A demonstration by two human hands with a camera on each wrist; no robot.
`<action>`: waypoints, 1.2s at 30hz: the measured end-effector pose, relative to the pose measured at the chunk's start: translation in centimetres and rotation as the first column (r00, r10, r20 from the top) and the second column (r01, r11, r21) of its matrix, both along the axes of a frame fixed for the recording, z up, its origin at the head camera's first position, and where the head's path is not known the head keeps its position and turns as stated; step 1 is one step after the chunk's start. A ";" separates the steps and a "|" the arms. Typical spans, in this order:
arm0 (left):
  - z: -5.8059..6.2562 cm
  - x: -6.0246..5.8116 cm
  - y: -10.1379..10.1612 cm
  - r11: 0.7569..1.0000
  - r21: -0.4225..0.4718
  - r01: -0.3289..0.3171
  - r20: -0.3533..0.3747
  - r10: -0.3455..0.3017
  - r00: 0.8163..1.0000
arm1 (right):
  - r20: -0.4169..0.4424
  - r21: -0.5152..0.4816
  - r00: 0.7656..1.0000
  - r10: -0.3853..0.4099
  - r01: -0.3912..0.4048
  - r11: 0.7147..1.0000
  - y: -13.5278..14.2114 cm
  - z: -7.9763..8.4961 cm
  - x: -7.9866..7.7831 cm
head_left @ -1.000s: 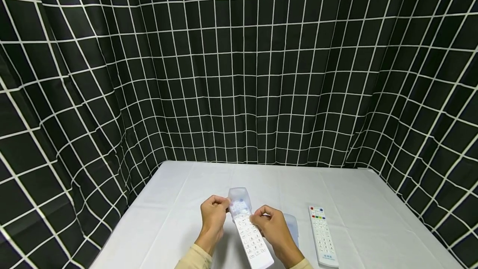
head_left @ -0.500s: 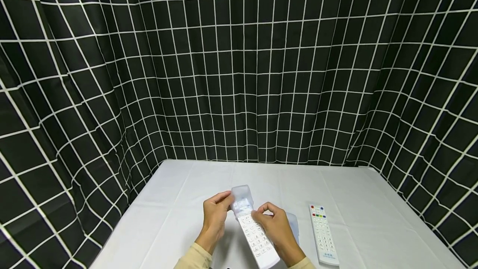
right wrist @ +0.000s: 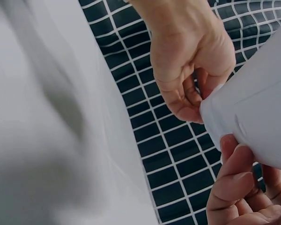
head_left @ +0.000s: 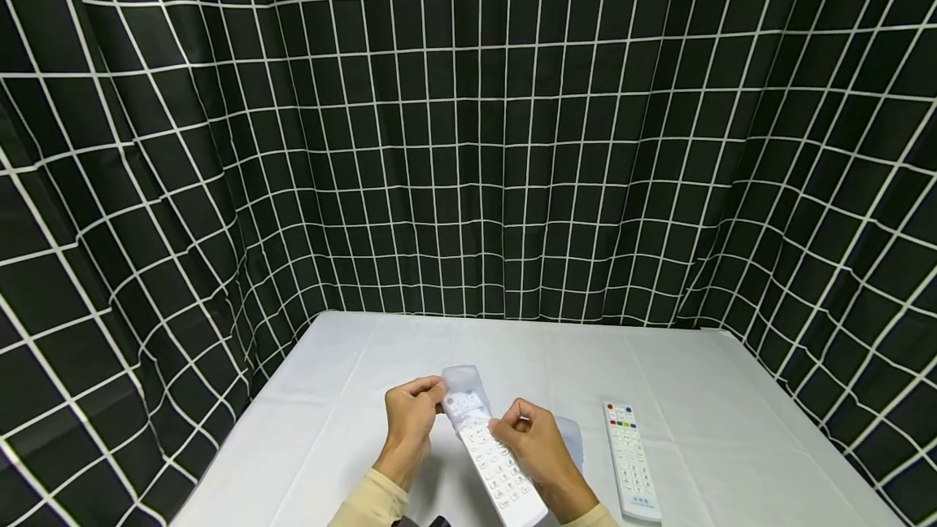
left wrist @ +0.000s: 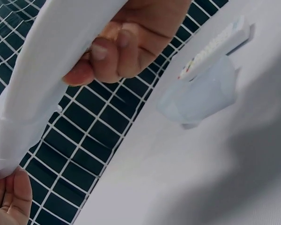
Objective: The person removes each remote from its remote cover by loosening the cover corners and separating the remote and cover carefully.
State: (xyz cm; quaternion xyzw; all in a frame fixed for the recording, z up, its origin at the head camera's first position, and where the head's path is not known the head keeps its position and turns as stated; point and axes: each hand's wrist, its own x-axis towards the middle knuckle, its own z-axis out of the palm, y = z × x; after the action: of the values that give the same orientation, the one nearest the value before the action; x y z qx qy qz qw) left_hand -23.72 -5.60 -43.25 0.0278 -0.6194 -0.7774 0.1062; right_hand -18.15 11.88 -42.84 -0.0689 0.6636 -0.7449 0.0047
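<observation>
In the head view a white remote control (head_left: 503,478) is held aslant above the table, its button side up. A translucent bluish sleeve-like cover (head_left: 463,390) encloses its far end, and the near part is bare. My left hand (head_left: 410,420) pinches the cover's left edge near the far end. On the right side, my right hand (head_left: 540,452) pinches the remote at the cover's opening with thumb and fingers. The left wrist view shows the remote's smooth back (left wrist: 56,61). In the right wrist view both hands touch the covered end (right wrist: 262,112).
A second white remote control (head_left: 633,462) with coloured buttons lies on the white-clothed table (head_left: 351,397), to the right. Another translucent cover (head_left: 571,442) lies between it and my right hand, partly hidden. Black curtains with white grid lines (head_left: 505,145) surround the table.
Both hands and the remote shift slightly right, then the left hand and the cover's far end move back left. The right hand keeps its pinch. The second remote and cover stay put.
</observation>
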 end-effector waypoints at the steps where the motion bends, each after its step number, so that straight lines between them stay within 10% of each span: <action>1: 0.0 0.0 -0.1 1.000 0.001 -0.002 0.005 0.002 1.000 | 0.006 -0.005 1.000 0.007 -0.007 1.000 0.0 0.0 0.0; 36: -0.8 -0.6 -0.9 0.994 0.014 -0.109 0.017 0.109 0.994 | -0.030 0.014 0.998 0.062 -0.062 0.998 0.3 -0.7 0.8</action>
State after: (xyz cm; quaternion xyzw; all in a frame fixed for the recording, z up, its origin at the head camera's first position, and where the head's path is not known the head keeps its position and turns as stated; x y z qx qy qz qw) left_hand -24.32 -6.49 -44.06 0.0687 -0.6121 -0.7747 0.1430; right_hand -17.32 12.23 -43.58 -0.1008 0.6660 -0.7389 0.0181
